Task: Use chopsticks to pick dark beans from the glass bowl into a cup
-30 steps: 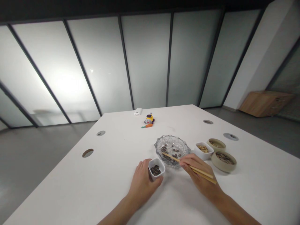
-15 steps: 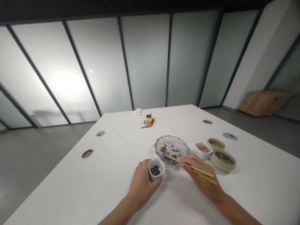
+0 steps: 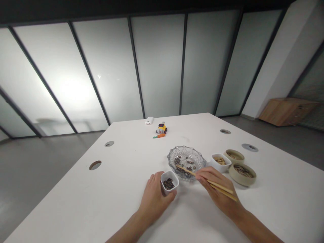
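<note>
My left hand (image 3: 157,195) is wrapped round a small white square cup (image 3: 175,181) that holds dark, speckled bean-like seeds (image 3: 168,184). In my right hand (image 3: 217,189) is a pair of wooden chopsticks (image 3: 220,189), their tips down inside a clear scalloped glass bowl (image 3: 201,162). More of the dark seeds (image 3: 190,163) lie scattered in that bowl, mostly along its near and left side. Whether the chopstick tips pinch a seed is too small to tell. The cup stands just in front of the bowl, to its left.
Right of the bowl stand a white square dish (image 3: 214,164) of tan pieces and two beige round bowls, a near one (image 3: 241,179) with striped seeds and a far one (image 3: 239,158). Farther back lie a yellow toy vehicle (image 3: 161,128), an orange-handled toy screwdriver (image 3: 160,136) and a white box-shaped device (image 3: 149,120).
The whole view has shifted very slightly. Both hands keep their grips, and the chopstick tips stay at about the same place in the glass bowl.
</note>
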Demonstrator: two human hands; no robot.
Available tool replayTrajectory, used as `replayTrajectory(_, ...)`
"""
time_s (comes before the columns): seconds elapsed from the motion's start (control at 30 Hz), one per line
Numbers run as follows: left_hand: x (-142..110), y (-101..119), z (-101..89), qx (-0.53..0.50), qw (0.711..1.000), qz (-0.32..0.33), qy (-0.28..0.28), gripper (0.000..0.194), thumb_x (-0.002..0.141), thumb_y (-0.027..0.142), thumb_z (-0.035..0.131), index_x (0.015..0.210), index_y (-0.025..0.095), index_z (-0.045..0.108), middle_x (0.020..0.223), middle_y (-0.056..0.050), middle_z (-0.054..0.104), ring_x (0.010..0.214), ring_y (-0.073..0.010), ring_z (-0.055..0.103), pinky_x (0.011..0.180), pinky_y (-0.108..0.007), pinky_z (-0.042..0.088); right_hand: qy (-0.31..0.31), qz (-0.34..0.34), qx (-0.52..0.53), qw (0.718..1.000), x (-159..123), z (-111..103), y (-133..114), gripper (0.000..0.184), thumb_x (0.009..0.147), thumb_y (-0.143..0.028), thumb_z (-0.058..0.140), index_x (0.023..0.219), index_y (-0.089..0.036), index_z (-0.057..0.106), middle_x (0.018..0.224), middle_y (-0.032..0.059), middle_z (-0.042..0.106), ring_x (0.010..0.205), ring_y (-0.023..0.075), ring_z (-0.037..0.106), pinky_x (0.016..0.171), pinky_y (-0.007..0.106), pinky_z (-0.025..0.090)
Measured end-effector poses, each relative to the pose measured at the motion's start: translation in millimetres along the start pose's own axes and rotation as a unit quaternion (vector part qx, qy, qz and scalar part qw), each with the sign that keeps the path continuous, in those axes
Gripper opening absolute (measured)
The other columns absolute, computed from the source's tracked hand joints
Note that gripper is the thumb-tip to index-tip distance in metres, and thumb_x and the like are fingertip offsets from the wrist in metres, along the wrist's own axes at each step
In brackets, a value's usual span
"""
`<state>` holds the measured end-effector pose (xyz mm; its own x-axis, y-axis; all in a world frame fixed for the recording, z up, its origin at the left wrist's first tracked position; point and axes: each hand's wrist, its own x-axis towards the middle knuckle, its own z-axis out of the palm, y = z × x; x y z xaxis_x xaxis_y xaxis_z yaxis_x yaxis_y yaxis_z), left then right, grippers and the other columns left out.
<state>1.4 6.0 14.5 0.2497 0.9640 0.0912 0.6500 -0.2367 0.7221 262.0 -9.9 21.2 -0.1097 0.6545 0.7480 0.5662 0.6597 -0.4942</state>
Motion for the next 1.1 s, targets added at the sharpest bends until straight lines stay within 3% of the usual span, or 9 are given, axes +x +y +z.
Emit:
replayTrajectory(0.3, -0.3, -3.3, 2.4, -0.007, 1.000, 0.011, 0.004, 0.032, 0.084, 0.027, 0.073, 0.115, 0.023, 0.067, 0.113, -0.006, 0.071, 0.109, -0.0276, 0.063, 0.098, -0.039, 0.045, 0.021, -0.008, -0.012, 1.000, 0.9, -1.0, -1.6, 0.017, 0.108, -0.029, 0.065, 0.098, -0.026, 0.078, 0.092, 0.0029, 0.080, 0.082, 0.0173, 0.079, 0.076, 0.024, 0.064)
replayTrajectory(0.57, 0.3, -3.1, 2.2, 0.006, 1.000, 0.004, 0.006, 0.032, 0.083, 0.029, 0.074, 0.114, 0.023, 0.067, 0.114, -0.007, 0.072, 0.110, -0.0284, 0.064, 0.098, -0.038, 0.047, -0.015, -0.007, -0.002, 1.000, 3.1, -2.5, -4.9, 0.018, 0.108, -0.027, 0.065, 0.097, -0.025, 0.079, 0.093, 0.0036, 0.080, 0.082, 0.0166, 0.079, 0.074, 0.023, 0.064)
replayTrajectory(1.1, -0.4, -1.6, 2.2, 0.005, 1.000, 0.014, 0.013, 0.031, 0.083, 0.028, 0.074, 0.113, 0.024, 0.067, 0.114, -0.006, 0.073, 0.111, -0.0280, 0.065, 0.098, -0.038, 0.048, -0.010, -0.027, 0.025, 0.999, 2.4, -0.4, -0.9, 0.013, 0.107, -0.028, 0.069, 0.101, -0.026, 0.080, 0.097, 0.0042, 0.080, 0.085, 0.0183, 0.080, 0.077, 0.025, 0.066)
